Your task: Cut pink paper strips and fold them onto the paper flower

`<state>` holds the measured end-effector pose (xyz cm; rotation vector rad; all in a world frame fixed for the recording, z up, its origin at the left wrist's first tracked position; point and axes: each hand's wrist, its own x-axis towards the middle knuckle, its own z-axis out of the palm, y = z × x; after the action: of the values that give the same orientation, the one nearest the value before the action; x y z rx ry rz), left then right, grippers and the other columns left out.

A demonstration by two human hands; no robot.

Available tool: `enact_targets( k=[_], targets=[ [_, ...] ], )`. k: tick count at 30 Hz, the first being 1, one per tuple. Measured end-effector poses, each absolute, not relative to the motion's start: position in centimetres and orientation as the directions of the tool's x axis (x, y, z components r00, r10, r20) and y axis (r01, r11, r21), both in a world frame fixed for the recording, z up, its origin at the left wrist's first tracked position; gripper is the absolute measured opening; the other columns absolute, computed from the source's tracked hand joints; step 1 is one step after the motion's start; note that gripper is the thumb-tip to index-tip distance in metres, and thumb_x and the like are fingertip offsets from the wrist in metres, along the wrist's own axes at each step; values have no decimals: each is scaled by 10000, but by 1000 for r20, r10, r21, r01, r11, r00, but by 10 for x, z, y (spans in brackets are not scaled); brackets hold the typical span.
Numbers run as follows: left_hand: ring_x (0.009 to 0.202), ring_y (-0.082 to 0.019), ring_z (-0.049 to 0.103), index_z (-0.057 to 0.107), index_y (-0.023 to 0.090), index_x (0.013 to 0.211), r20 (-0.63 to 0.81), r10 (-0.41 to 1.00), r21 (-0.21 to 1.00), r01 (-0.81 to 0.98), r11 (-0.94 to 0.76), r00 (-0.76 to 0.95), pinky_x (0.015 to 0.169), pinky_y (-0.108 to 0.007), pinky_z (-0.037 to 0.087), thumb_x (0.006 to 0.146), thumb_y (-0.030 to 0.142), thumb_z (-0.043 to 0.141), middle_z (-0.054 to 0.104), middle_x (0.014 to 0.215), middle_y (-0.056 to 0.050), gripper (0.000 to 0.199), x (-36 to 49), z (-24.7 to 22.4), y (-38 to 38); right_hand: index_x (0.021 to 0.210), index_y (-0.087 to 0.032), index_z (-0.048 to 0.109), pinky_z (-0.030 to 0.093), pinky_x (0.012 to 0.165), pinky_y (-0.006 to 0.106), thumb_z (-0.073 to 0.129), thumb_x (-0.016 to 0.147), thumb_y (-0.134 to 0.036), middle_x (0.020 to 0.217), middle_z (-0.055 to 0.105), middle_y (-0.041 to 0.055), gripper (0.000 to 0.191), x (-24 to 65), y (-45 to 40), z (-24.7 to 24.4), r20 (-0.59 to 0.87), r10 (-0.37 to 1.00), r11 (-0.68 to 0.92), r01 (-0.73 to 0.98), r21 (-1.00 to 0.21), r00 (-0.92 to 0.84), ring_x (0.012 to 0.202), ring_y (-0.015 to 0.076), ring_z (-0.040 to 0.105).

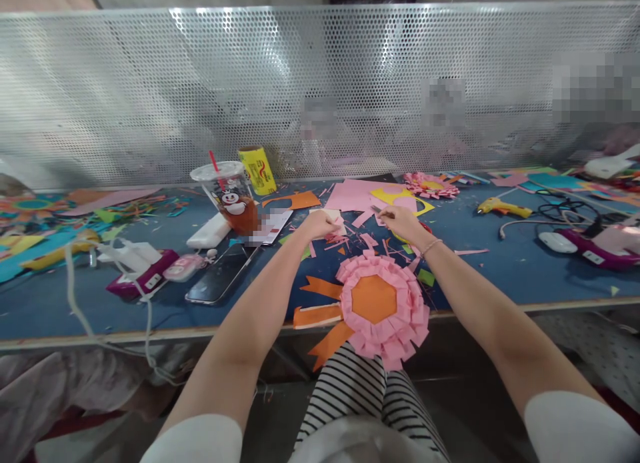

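My left hand [323, 224] pinches a small piece of pink paper [338, 221] above the table; the fingers partly hide it. Across from it, my right hand [400, 224] is closed around what look like scissors [376, 210]; only a grey tip shows clearly. A red and yellow object lies partly hidden under that hand. Nearer to me, a pink fringed paper rosette [385, 336] with an orange centre and orange ribbon tails rests at the table edge, over my lap. Pink strips and scraps [369, 240] are scattered between my hands.
A clear drink cup [233, 203] with a red straw, a phone [223, 274] and a purple power strip [143, 274] stand or lie left. A yellow glue gun [504, 208] and cables lie right. Pink sheets [350, 195] and another rosette [431, 185] lie before a perforated metal screen [280, 83].
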<state>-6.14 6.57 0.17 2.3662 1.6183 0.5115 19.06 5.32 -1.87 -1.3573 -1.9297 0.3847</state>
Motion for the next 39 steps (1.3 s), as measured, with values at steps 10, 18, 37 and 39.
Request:
enact_targets(
  k=[10,18,37,39],
  targets=[
    [825,-197,567,659,203,721,372,899,477,784,-397,230,721,-243,382,630,268,578,668,830,-75,138,-57,-16,77,749,-173,668,460,721,284,513,731,-150,715,677,38,158,188,56,-24,424,877,451,691,-565,-226,673,148,608],
    [707,-166,561,634,166,587,313,915,513,766,-389,255,668,-228,371,588,193,578,624,616,-45,62,-61,-19,79,757,-157,665,451,728,287,511,731,-158,737,675,50,156,188,55,-23,425,875,461,670,-582,-232,681,148,602],
    [698,-96,616,572,114,759,134,988,986,-114,-125,74,812,-304,481,564,49,581,629,703,-28,206,-48,-5,69,857,-169,644,457,723,291,503,765,-237,823,666,52,182,175,45,-17,490,849,506,572,-646,-198,740,152,601],
    [684,-87,615,567,120,757,129,983,981,-165,-107,133,817,-301,481,573,48,599,628,705,-17,200,-38,-1,61,876,-165,624,457,699,277,504,776,-310,854,655,52,213,167,40,-14,490,850,515,498,-697,-194,751,147,593]
  ],
)
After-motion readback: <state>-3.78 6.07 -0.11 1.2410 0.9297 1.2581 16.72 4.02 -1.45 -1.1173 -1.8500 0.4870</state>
